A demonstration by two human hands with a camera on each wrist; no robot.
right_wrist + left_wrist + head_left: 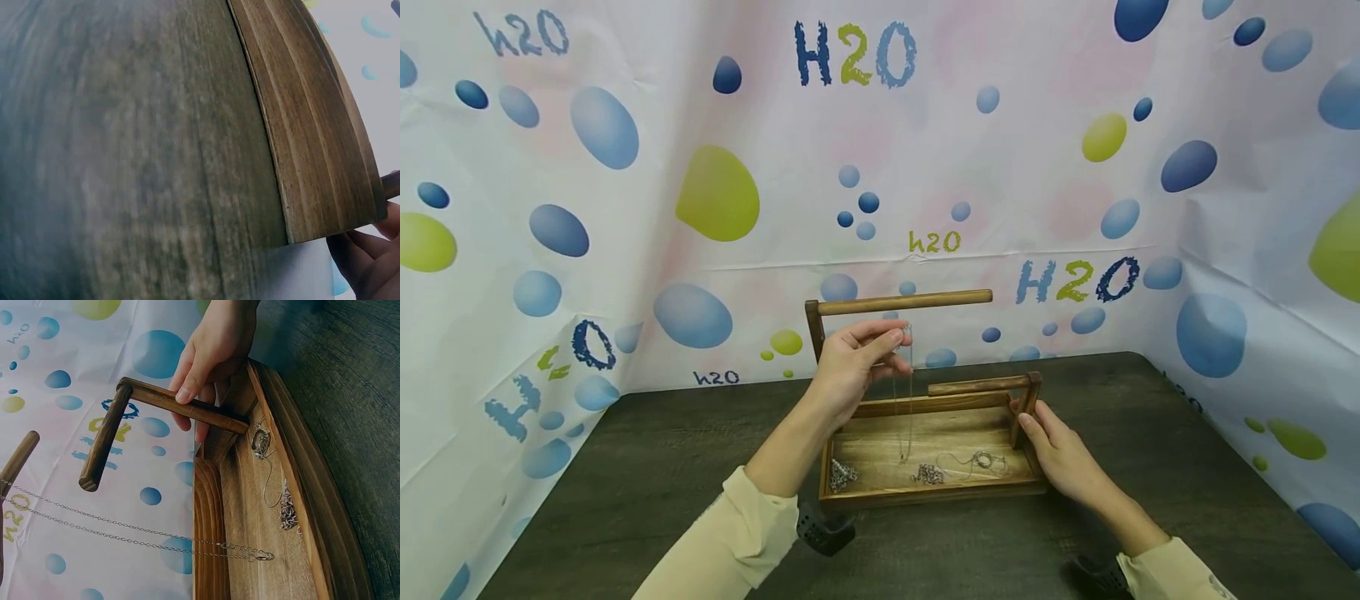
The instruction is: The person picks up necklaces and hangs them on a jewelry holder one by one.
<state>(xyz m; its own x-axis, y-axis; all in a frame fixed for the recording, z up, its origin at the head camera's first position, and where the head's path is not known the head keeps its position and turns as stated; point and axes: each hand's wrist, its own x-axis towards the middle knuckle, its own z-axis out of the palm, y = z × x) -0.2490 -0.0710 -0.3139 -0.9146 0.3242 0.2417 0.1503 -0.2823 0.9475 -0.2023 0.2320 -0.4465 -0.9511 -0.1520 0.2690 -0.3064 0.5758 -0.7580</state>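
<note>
High over a wooden jewelry stand (932, 498), my left hand (856, 360) pinches a thin silver chain necklace (912, 417) between thumb and fingers. The necklace hangs in a long loop, its lower end over the stand's tray. My right hand (1063, 450) grips the stand's right end, thumb on the short upright post (187, 411) and fingers behind it. In the right wrist view, only part of this hand shows below the stand's wooden side (312, 125).
Inside the tray lie a silver clump at the left (842, 475), a bunched chain (930, 474) and a coiled chain (983, 460). Two wooden bars, a tall one (910, 302) and a low one (977, 386), rise above. The stand sits on a dark wooden table (715, 442) before a printed backdrop (1000, 167).
</note>
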